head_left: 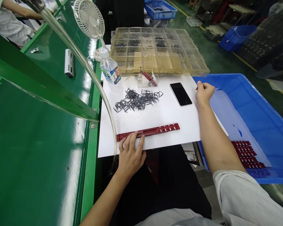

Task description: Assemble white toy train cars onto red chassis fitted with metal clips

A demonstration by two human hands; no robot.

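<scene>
One slotted dark-red strip [149,131] lies on the white board [179,138], probably light and stiff, best gripped by its long edges. Left hand [131,157] touches it, fingers apart; right hand's [204,92] fingers curl together.

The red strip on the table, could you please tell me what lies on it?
On the red strip, left of its middle, are fingertips of the left hand; the surface beneath them is covered and cannot be seen.

L hand [131,156] – on red strip [151,131]
</scene>
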